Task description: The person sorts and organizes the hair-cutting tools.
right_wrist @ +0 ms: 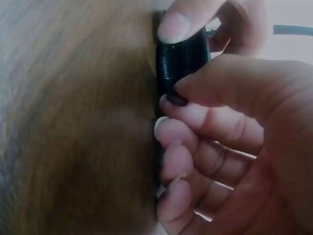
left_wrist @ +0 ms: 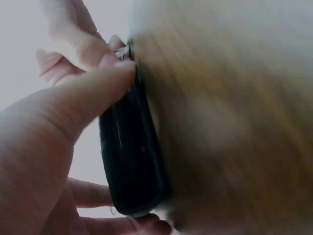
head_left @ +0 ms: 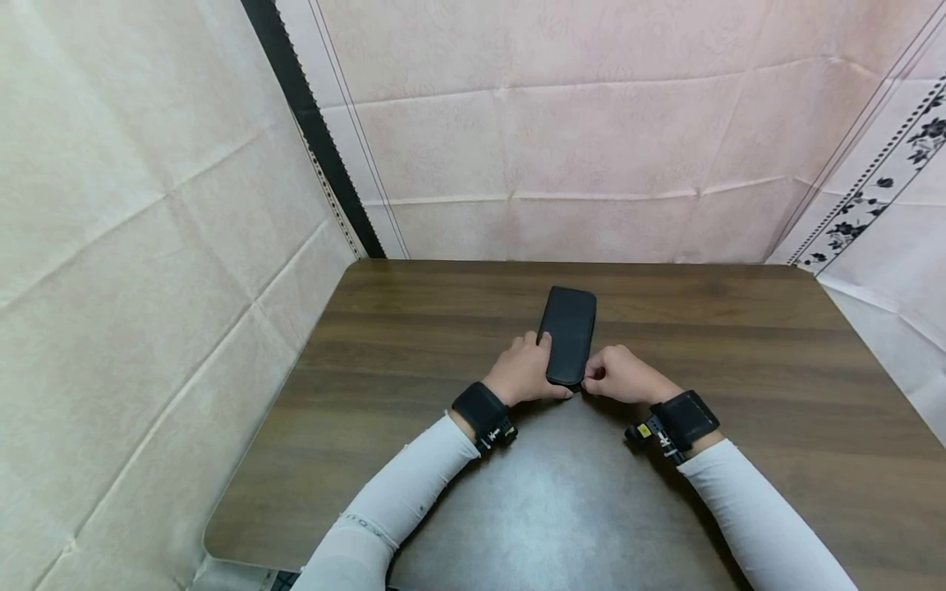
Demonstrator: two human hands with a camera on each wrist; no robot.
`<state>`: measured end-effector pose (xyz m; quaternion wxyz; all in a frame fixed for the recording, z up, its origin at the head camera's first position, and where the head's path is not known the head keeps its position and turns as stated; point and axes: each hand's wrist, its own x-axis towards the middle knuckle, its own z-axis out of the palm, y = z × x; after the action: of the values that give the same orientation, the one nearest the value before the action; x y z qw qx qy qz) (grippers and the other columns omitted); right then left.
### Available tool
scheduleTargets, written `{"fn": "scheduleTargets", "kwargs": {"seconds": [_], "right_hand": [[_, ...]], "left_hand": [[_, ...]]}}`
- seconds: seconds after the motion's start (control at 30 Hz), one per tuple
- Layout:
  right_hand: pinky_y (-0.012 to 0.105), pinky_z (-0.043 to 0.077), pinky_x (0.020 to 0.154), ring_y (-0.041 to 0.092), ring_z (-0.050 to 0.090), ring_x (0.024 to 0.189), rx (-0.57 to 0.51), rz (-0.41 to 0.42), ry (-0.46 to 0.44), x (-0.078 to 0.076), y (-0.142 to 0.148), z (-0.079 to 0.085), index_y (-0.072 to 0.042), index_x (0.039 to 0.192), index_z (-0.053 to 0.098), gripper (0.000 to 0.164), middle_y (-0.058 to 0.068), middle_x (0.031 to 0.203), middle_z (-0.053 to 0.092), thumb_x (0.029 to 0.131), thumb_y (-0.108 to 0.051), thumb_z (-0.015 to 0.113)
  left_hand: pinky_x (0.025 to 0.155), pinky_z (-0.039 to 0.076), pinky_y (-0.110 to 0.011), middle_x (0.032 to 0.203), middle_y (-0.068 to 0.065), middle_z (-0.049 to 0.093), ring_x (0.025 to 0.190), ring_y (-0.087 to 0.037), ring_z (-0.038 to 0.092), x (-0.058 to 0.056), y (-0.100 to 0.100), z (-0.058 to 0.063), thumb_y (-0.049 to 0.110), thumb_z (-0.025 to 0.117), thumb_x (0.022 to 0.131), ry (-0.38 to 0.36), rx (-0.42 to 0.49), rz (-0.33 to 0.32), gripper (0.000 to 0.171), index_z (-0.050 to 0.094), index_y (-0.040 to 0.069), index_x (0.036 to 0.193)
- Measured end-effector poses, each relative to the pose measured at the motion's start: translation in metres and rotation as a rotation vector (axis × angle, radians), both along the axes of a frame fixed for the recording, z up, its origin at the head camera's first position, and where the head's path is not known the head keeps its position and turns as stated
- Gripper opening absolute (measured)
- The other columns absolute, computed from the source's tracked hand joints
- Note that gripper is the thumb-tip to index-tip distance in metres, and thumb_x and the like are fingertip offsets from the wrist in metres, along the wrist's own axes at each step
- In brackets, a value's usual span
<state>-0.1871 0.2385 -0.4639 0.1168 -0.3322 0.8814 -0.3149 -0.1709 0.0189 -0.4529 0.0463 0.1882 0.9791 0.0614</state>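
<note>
A black zippered case [head_left: 571, 332], long with rounded corners, lies on the table with its long side pointing away from me. My left hand [head_left: 525, 373] grips it from the left, thumb across the near end and fingers along the left side. In the left wrist view the case's dark side [left_wrist: 132, 156] shows between thumb and fingers. At the near right corner is my right hand [head_left: 624, 376], its thumb and index finger pinching a small dark zipper pull [right_wrist: 177, 99]. Zipper teeth [right_wrist: 188, 56] run along the case's edge beside them, in the right wrist view.
The wood-grain table [head_left: 414, 328] spreads out on all sides of the hands. Creased pale cloth [head_left: 591, 139] hangs behind its far edge and at both sides. Black wrist straps with small cameras [head_left: 654, 431] sit close above the tabletop.
</note>
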Motion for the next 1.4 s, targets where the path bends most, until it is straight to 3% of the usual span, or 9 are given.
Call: {"fn": "scheduleTargets", "kwargs": {"seconds": [0.13,0.27,0.77,0.97,1.4], "right_hand": [[0.022,0.041,0.057,0.005,0.047,0.057,0.003,0.029,-0.005,-0.001,0.000,-0.001,-0.016,0.071,0.066,0.026,-0.009,0.066,0.054,0.093,-0.002,0.066],[0.022,0.043,0.058,0.006,0.049,0.060,0.001,0.057,-0.016,0.000,-0.001,0.000,-0.017,0.072,0.065,0.026,-0.009,0.069,0.055,0.094,-0.004,0.066],[0.021,0.043,0.055,0.001,0.046,0.054,-0.022,0.153,0.012,0.019,-0.029,0.002,-0.013,0.082,0.071,0.022,-0.011,0.066,0.053,0.102,-0.010,0.064],[0.021,0.042,0.054,0.002,0.046,0.052,-0.010,0.107,0.016,0.020,-0.034,0.000,-0.015,0.079,0.071,0.024,-0.011,0.064,0.052,0.102,-0.011,0.065],[0.021,0.045,0.057,-0.001,0.050,0.057,-0.095,0.135,0.025,0.010,-0.025,-0.013,-0.018,0.076,0.072,0.022,-0.014,0.066,0.059,0.098,-0.011,0.070]], "left_hand": [[0.090,0.059,-0.039,0.135,-0.018,0.059,0.117,-0.029,0.063,0.001,0.005,0.001,0.074,0.073,0.082,0.064,-0.066,0.009,0.110,0.039,0.002,0.158],[0.093,0.059,-0.039,0.137,-0.018,0.060,0.119,-0.029,0.063,0.001,0.003,0.003,0.072,0.073,0.083,0.064,-0.087,-0.017,0.108,0.039,0.001,0.158],[0.110,0.049,-0.040,0.158,-0.018,0.045,0.140,-0.032,0.049,-0.004,-0.012,0.011,0.071,0.071,0.085,-0.037,-0.170,-0.141,0.112,0.026,0.007,0.165],[0.116,0.043,-0.042,0.163,-0.017,0.038,0.147,-0.032,0.042,-0.006,-0.014,0.011,0.069,0.069,0.088,-0.072,-0.162,-0.138,0.109,0.022,0.009,0.166],[0.120,0.038,-0.044,0.167,-0.016,0.031,0.150,-0.032,0.035,-0.004,-0.012,0.010,0.068,0.065,0.092,-0.126,-0.177,-0.116,0.107,0.015,0.012,0.168]]}}
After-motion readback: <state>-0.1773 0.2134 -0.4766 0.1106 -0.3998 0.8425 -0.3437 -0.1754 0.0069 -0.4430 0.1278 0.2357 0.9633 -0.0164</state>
